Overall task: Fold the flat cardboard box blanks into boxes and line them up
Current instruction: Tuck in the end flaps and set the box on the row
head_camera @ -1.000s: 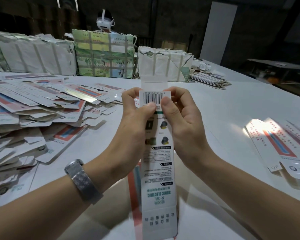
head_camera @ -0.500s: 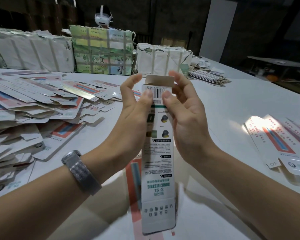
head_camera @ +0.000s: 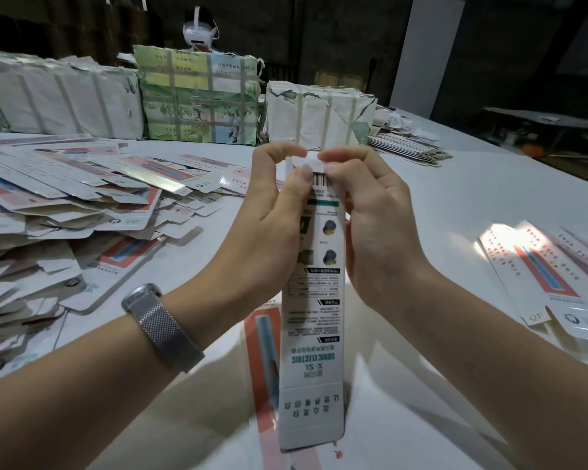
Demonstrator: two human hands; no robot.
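Dim room with dark background; a sunlit patch glares on the table (head_camera: 455,205) at right; wide-angle bending and blur mark the edges.

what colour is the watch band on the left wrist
Silver metal mesh, on the watch band at the left wrist; the head view, the only one, shows it clearly.

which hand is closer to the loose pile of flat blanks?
Left. The left hand grips the box on the side facing the pile of flat blanks. The right hand grips the box's other side, farther from the pile.
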